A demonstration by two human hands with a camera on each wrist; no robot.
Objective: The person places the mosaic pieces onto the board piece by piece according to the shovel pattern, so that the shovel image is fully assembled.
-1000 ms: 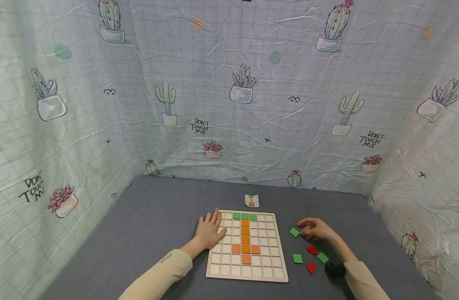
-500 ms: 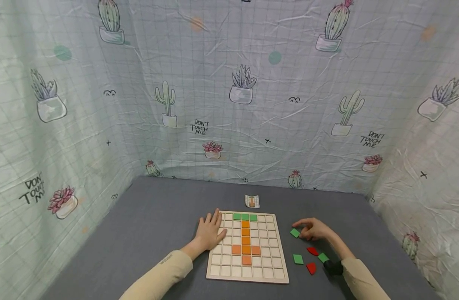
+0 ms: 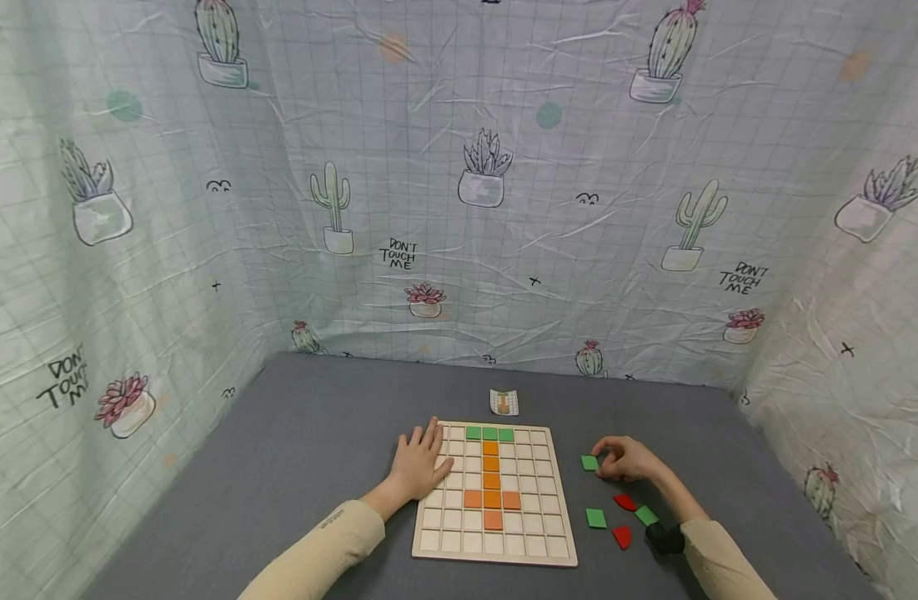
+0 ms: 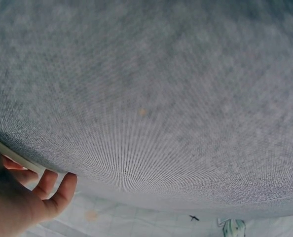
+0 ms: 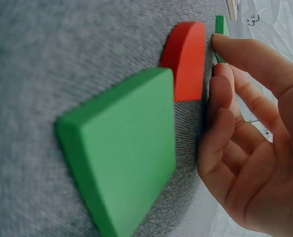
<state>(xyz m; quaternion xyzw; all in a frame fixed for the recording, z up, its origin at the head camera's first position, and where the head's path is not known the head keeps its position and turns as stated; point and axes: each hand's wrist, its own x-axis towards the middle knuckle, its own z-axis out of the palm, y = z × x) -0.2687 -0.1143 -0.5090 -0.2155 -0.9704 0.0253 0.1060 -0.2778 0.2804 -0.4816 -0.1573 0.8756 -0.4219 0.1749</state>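
Observation:
My left hand rests on the left edge of a wooden grid board, fingers extended. The left wrist view shows its fingers at the board's edge. On the board, three green tiles line the top row, above a column of orange tiles with darker orange tiles around its lower end. Right of the board, my right hand pinches a green square tile by its right side, thumb and index finger at the tile. The other right fingers curl inward.
Two more green tiles and two red rounded pieces lie near my right wrist. A small pattern card sits behind the board. Cactus-printed cloth surrounds the grey table.
My right index finger reached over the green tile, then drew back to its edge. The tile has turned from a diamond to nearly square with the board. My left hand has stayed put.

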